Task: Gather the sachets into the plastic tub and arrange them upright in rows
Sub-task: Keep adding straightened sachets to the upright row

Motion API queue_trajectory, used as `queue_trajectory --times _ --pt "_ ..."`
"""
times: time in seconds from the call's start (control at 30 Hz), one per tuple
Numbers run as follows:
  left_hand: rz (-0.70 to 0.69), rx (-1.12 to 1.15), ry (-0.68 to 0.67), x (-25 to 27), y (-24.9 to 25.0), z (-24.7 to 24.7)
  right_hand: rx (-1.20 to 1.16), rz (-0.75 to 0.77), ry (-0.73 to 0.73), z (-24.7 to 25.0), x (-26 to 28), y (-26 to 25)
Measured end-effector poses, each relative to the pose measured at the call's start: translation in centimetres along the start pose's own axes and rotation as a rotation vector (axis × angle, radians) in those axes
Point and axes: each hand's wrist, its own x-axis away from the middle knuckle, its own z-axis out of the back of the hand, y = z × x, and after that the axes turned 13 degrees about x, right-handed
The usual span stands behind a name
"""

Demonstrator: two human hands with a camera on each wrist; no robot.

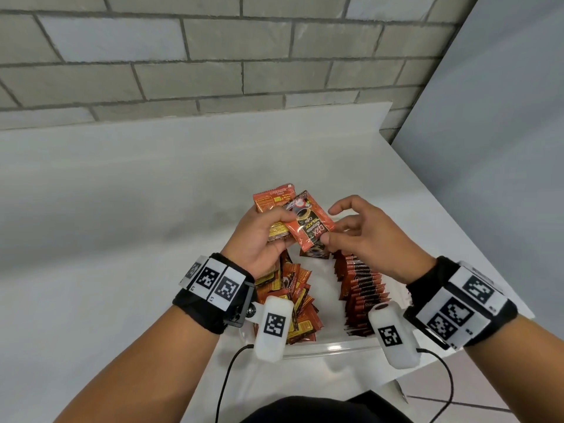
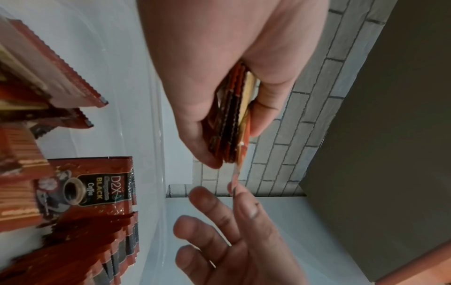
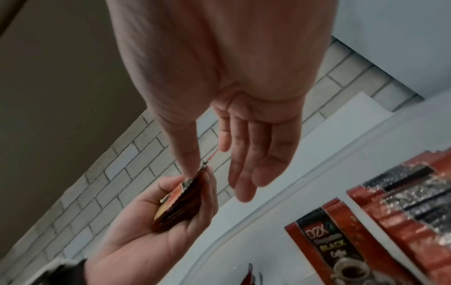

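Observation:
My left hand (image 1: pixel 262 239) grips a small stack of red coffee sachets (image 1: pixel 274 206), seen edge-on in the left wrist view (image 2: pixel 231 119) and in the right wrist view (image 3: pixel 180 202). My right hand (image 1: pixel 357 236) pinches the corner of the top sachet (image 1: pixel 311 227) of that stack between thumb and a finger, its other fingers spread. Both hands hover over the clear plastic tub (image 1: pixel 329 346). Inside it, a row of upright sachets (image 1: pixel 360 288) runs along the right, and a looser leaning group of sachets (image 1: pixel 296 303) sits on the left. One sachet (image 2: pixel 97 189) stands face-out at the row's far end.
The tub sits on a white counter (image 1: pixel 122 209) near its right edge (image 1: pixel 457 233), against a grey brick wall (image 1: pixel 213 56). A grey panel (image 1: pixel 503 148) rises at the right. Cables (image 1: pixel 225 380) trail from the wrist cameras toward me.

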Motion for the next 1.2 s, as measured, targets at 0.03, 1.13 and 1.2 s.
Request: queue_trajectory --times 0.03,1.13,1.2 --pt "0.0 -0.01 -0.009 0.0 0.0 0.0 -0.028 -0.008 -0.016 0.0 -0.1 -0.1" --pt "-0.018 -0.066 0.133 -0.8 0.2 0.9 0.924 0.141 -0.195 -1.6 -5.6 0.8" --pt "-0.018 -0.06 0.134 -0.8 0.2 1.0 0.966 0.142 -0.205 -2.0 -5.7 0.8"
